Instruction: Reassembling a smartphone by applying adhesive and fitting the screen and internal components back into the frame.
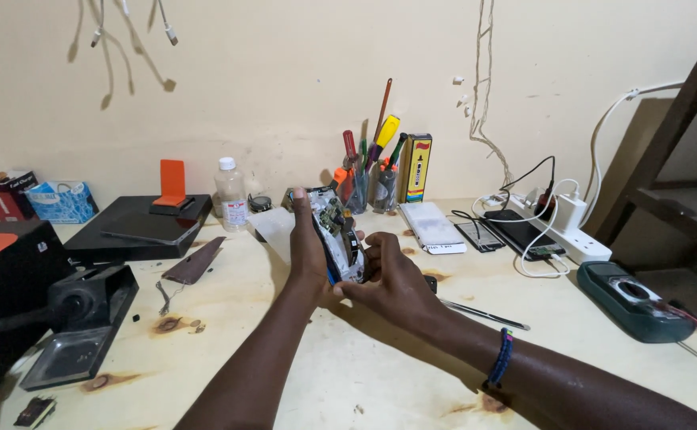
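Note:
An opened phone with its back cover off and its circuit board showing is held upright above the wooden table. My left hand grips it along its left side, thumb up its edge. My right hand holds its lower right side, fingers curled against the exposed inside. A blue beaded bracelet sits on my right wrist.
A cup of screwdrivers and a small bottle stand at the back wall. Phones and a white power strip lie at right, with a green multimeter. Tweezers lie near my right arm. Black equipment sits at left.

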